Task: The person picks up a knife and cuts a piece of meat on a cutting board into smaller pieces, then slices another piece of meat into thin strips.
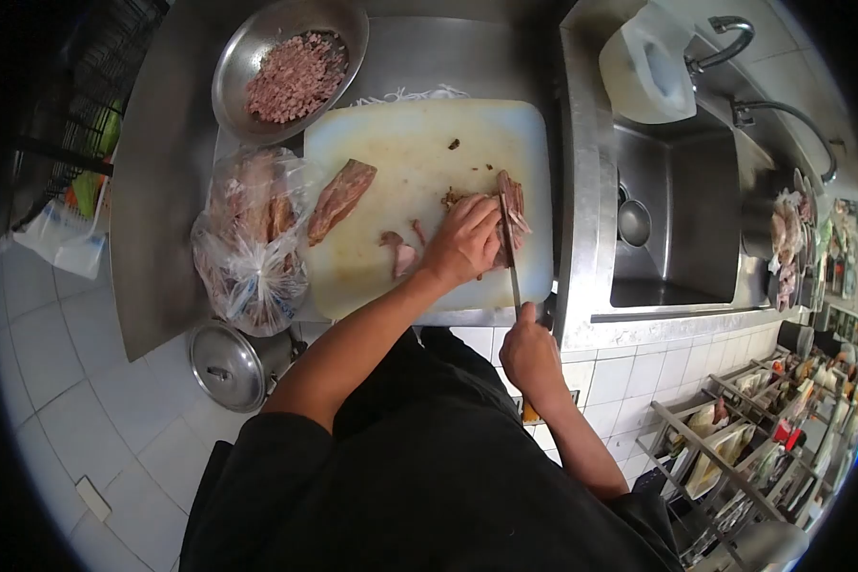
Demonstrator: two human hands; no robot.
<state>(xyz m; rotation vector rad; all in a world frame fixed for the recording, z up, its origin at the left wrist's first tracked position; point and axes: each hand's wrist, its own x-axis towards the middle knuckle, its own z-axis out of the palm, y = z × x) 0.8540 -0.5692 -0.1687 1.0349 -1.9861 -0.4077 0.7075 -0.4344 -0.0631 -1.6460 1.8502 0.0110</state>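
Observation:
My right hand (531, 357) is closed round the handle of a knife (510, 229), whose blade points away from me over the right part of the cutting board (400, 133). Just left of the blade, my left hand (467, 238) presses with bent fingers on meat that it mostly hides. Thin strips of meat (517, 205) lie against the blade's right side. A long piece of meat (343, 198) rests on the board's left side, and smaller scraps (401, 255) lie between it and my left hand.
A metal bowl (223, 91) of diced meat stands at the back left. Below it sits a tied plastic bag (255, 238) of meat. To the right are a sink (682, 219), a white container (643, 71) and taps. A lidded pot (227, 367) stands low at the left.

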